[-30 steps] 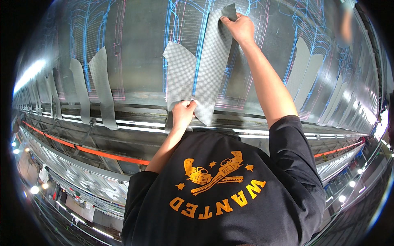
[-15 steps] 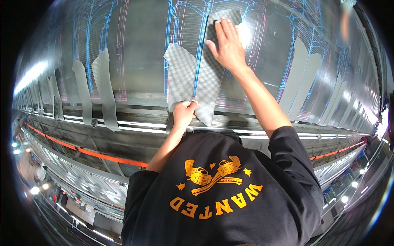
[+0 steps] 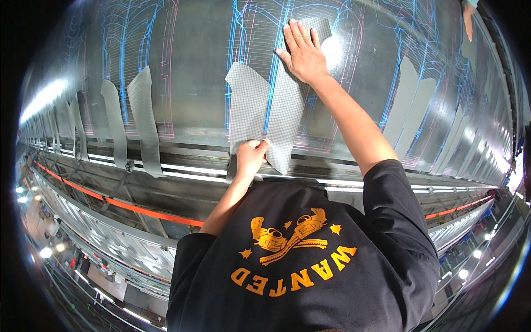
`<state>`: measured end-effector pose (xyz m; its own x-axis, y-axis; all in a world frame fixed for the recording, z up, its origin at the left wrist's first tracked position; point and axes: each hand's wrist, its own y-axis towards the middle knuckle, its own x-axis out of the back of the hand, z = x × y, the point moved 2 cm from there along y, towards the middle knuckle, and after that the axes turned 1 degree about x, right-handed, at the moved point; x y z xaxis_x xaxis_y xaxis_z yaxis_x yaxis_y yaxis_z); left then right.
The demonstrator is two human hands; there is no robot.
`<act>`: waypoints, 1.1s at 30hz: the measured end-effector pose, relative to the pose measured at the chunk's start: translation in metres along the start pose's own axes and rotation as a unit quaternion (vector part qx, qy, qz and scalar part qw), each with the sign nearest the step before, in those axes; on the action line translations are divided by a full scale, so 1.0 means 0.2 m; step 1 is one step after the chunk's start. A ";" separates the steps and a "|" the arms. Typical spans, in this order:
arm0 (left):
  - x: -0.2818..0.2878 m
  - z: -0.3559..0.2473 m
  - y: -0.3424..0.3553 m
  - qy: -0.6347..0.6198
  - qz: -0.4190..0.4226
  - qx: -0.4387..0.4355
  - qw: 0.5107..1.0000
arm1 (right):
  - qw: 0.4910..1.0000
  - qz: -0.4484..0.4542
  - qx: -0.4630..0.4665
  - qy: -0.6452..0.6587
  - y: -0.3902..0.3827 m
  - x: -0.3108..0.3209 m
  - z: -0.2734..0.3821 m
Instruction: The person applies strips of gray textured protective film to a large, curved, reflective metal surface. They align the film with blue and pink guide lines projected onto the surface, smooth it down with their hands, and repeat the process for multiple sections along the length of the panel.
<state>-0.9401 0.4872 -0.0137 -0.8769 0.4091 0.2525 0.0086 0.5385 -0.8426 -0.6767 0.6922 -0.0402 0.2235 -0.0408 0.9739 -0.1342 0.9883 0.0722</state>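
Two grey gridded sheet pieces lie side by side on a dark board marked with blue and pink lines (image 3: 199,72). My right hand (image 3: 305,58) rests flat, fingers stretched, on the upper part of the right-hand gridded piece (image 3: 285,116). My left hand (image 3: 250,159) is closed in a pinch where the lower parts of the two pieces meet, over the lower end of the left-hand gridded piece (image 3: 248,102). A small reddish spot shows beside its fingertips; I cannot tell what it is. The right-hand piece's pointed lower end reaches over the board's near edge.
More grey pieces (image 3: 145,119) lie in pairs along the board to the left, and others (image 3: 402,99) to the right. A metal rail (image 3: 354,190) and an orange strip (image 3: 119,202) run along the near side. Another person's hand (image 3: 468,26) shows at the far right.
My right hand has shifted slightly left on the right-hand piece. My left hand keeps its pinch in about the same place. The other person's hand, blurred before, is clearer now. The view has shifted slightly.
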 end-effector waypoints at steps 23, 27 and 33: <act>-0.01 -0.03 -0.03 0.055 -0.030 -0.079 0.995 | 0.979 0.145 0.131 0.059 -1.03 0.13 0.58; -0.02 0.00 -0.02 0.200 -0.067 -0.143 0.967 | 0.986 0.101 0.123 0.052 -0.80 0.12 0.35; -0.03 -0.02 -0.07 0.221 -0.093 -0.174 0.955 | 0.997 0.051 0.024 -0.053 -0.19 0.12 -0.15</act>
<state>-0.9327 0.4803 -0.0011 -0.5902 0.5122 0.6239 0.0983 0.8128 -0.5742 -0.6367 0.6579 -0.0261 0.1028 0.0414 0.9938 -0.1968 0.9802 -0.0204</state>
